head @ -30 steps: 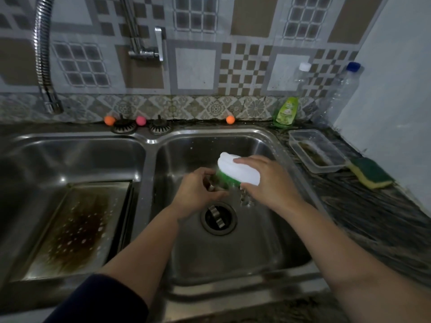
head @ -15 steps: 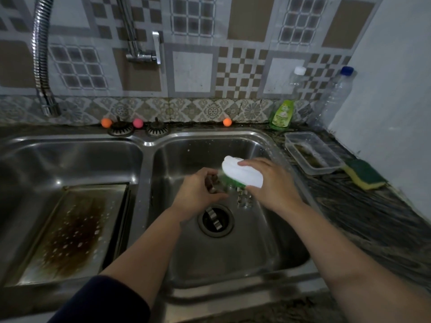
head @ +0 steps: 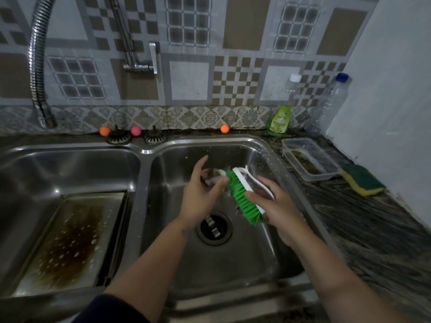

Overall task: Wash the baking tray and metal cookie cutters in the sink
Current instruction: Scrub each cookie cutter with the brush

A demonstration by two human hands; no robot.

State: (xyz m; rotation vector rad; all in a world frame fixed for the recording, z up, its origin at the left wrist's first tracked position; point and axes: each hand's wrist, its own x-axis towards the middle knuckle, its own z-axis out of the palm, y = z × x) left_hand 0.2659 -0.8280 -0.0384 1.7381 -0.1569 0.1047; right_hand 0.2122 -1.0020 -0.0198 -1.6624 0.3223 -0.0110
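Over the right sink basin (head: 261,257), my left hand (head: 200,194) holds a small metal cookie cutter (head: 213,177) between thumb and fingers, its shape blurred. My right hand (head: 275,206) grips a scrub brush (head: 242,194) with a white back and green bristles; the bristles face left, right beside the cutter. More metal cutters (head: 212,227) lie in the drain of this basin. A greasy, brown-stained baking tray (head: 70,241) rests flat in the left basin.
A flexible hose tap (head: 38,66) hangs at the left, a wall tap (head: 140,64) above the divider. On the right counter are a green soap bottle (head: 279,121), two clear bottles, a plastic container (head: 310,162) and a yellow-green sponge (head: 362,184). Two strainers and coloured balls sit behind the sink.
The brush has turned from lying flat on top of the cutter to standing on edge with bristles facing left. My left hand has opened its fingers and lifted slightly toward the basin's back.
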